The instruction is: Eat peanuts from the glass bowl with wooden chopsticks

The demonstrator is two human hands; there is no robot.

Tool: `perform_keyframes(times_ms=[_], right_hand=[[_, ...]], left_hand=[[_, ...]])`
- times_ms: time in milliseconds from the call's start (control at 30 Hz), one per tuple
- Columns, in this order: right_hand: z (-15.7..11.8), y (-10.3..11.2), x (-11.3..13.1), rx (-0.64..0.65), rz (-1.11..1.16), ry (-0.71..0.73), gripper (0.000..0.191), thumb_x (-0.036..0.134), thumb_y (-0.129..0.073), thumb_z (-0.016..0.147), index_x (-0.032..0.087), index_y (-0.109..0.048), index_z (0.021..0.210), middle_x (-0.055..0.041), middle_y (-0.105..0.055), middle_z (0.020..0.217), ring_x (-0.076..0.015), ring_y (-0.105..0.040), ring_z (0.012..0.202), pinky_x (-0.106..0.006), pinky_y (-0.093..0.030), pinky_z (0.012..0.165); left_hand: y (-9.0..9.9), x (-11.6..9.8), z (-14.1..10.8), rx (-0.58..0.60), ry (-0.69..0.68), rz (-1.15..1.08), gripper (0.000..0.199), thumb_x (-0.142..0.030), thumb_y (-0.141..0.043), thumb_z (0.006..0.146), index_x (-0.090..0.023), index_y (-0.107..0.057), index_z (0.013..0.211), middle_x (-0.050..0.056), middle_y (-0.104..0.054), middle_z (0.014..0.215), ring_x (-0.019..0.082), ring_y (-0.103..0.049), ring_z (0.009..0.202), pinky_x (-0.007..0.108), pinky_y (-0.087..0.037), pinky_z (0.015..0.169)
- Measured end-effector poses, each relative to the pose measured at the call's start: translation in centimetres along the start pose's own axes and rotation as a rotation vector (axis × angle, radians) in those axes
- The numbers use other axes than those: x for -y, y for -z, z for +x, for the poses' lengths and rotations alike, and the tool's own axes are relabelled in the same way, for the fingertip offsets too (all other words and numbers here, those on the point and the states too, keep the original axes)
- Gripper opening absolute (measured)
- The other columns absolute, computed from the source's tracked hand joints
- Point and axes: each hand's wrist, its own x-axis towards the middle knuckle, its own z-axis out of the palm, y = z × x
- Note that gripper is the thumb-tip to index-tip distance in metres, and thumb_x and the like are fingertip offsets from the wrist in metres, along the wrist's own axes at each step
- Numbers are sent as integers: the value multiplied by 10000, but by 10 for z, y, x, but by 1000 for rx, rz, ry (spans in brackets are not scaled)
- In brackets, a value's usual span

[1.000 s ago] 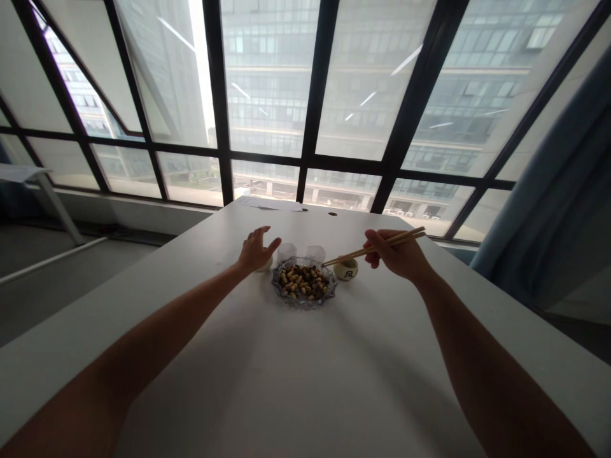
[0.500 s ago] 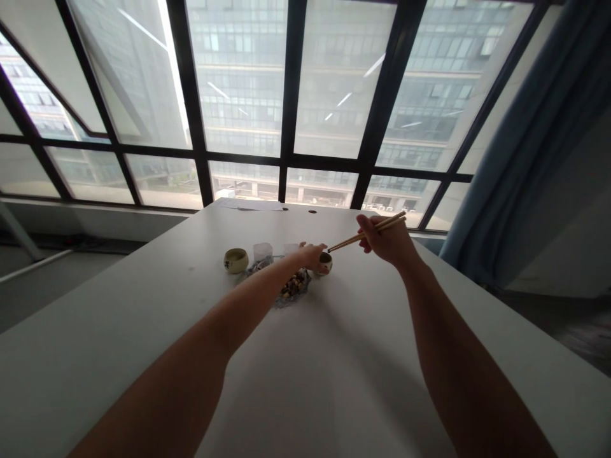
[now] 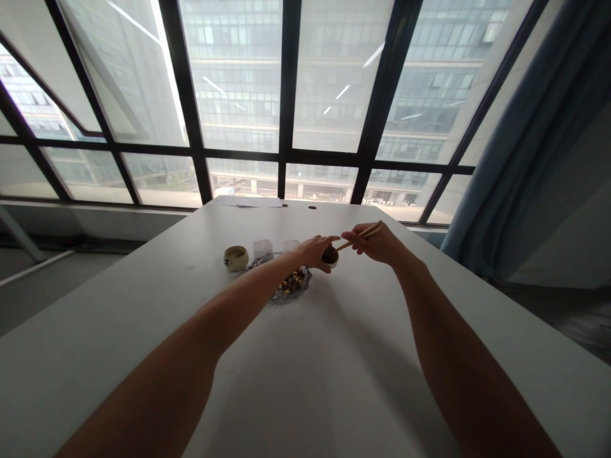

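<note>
My left hand is wrapped round the side of a small cup, whose opening is tilted toward my right hand. A pair of wooden chopsticks is held in my right hand, with the tips at the cup's mouth. Whether the tips hold anything is too small to tell. Partly under my left forearm lies a clear dish with brown and yellowish pieces in it. Left of the dish stands a pale yellow-green cup with dark marks on its side.
Two clear containers stand behind the dish. White sheets lie at the far end of the white table, near two dark round spots. Windows are beyond, and a blue curtain hangs at the right.
My right hand has moved left and slightly down, bringing the chopstick tips to the cup's mouth. The small cup has shifted slightly right and up with my left hand.
</note>
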Motion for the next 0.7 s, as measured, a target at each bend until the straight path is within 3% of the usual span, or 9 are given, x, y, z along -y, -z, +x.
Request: perform_keyframes(times_ms=[133, 267, 367, 467, 533, 700], right_hand=[[2, -1, -10, 6, -67, -24, 580, 719, -589, 830, 174, -677, 654, -59, -685, 546, -156, -631, 455, -245, -489, 446], [1, 1, -4, -118, -61, -48, 633, 766, -541, 827, 174, -682, 654, -63, -667, 524, -154, -611, 432, -252, -474, 434], [0, 2, 9, -232, 95, -49, 676, 808, -505, 810, 173, -659, 637, -59, -626, 479, -144, -569, 383, -254, -439, 392], [-1, -1, 26, -241, 258, -30, 709, 835, -476, 798, 174, -633, 596, -63, -604, 449, -137, -543, 350, -255, -420, 361], [-2, -8, 36, -147, 316, -32, 716, 843, -485, 784, 173, -630, 581, -67, -608, 444, -137, -545, 343, -251, -422, 351], [-3, -46, 45, 277, 309, -88, 689, 834, -569, 736, 167, -654, 584, -61, -641, 464, -131, -570, 351, -234, -459, 363]], left_hand=[[-6, 3, -1, 51, 63, -23, 1127, -472, -862, 583, -184, -294, 1514, 141, -669, 1242, 312, -623, 1146, 406, -475, 977], [-7, 4, -3, 111, 175, -15, 1134, -544, -824, 617, -213, -245, 1535, 152, -652, 1293, 306, -632, 1155, 393, -489, 953], [6, 6, -13, 135, 220, 25, 1070, -638, -764, 665, -234, -285, 1532, 171, -597, 1380, 337, -597, 1221, 419, -474, 984], [28, 19, -40, 63, 184, 102, 799, -643, -656, 792, -226, -452, 1442, 149, -566, 1428, 341, -523, 1312, 455, -380, 1097], [43, 34, -67, -40, 203, 150, 634, -595, -612, 853, -229, -536, 1365, 118, -608, 1381, 317, -529, 1303, 451, -350, 1122], [63, 74, -143, -262, 301, 240, 396, -508, -582, 898, -216, -659, 1155, 110, -692, 1199, 309, -615, 1145, 480, -409, 1056]])
